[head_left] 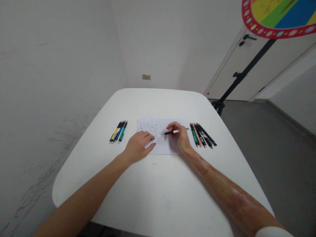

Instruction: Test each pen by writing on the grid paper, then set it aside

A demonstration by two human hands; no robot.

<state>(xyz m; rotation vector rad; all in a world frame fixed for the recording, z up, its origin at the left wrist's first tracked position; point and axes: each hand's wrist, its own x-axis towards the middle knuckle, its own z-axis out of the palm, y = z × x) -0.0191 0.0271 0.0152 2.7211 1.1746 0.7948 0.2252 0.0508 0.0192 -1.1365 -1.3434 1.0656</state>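
Pen [169, 133] between the right fingers [174, 124]

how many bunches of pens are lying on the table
2: the left bunch lies left of the paper, the right bunch lies right of it. The pen in the right hand belongs to neither.

we seem to be in a plain office-like room: we see scuffed pale walls [153, 39], a door [271, 72] with a lever handle [251, 37], grey floor [247, 138], a colourful board [274, 19] on a black stand [256, 61], and a white table [153, 187] bearing paper [160, 148] and pens [123, 132].
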